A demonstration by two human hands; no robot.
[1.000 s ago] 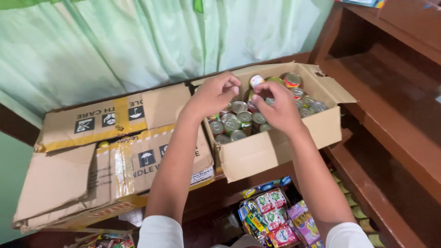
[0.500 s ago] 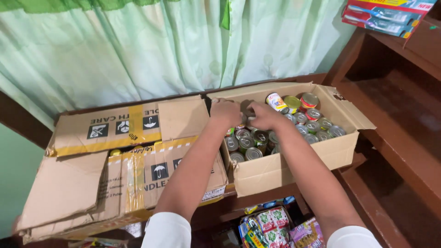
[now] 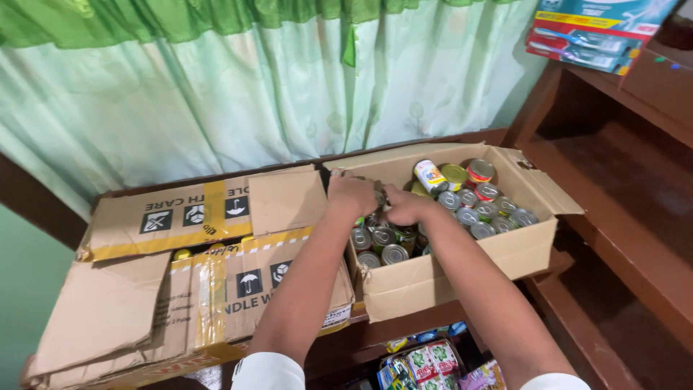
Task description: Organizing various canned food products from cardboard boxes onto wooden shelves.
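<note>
Hands inside an open cardboard box (image 3: 462,271) of tin cans (image 3: 476,209), head view. Left hand (image 3: 351,195) and right hand (image 3: 408,207) sit close together over the left half of the box, fingers curled down among the cans; whether either is clamped on a can cannot be told, since the fingertips are hidden. Cans stand upright in rows, silver lids up; one labelled can (image 3: 430,175) lies tilted near the back wall. The box rests on a dark wooden shelf (image 3: 404,332). Just left, a larger taped carton (image 3: 202,289), flaps loose. Green curtain (image 3: 253,94) behind. Snack packets (image 3: 426,365) below the shelf. Boxed toothbrushes (image 3: 599,32) upper right.
</note>
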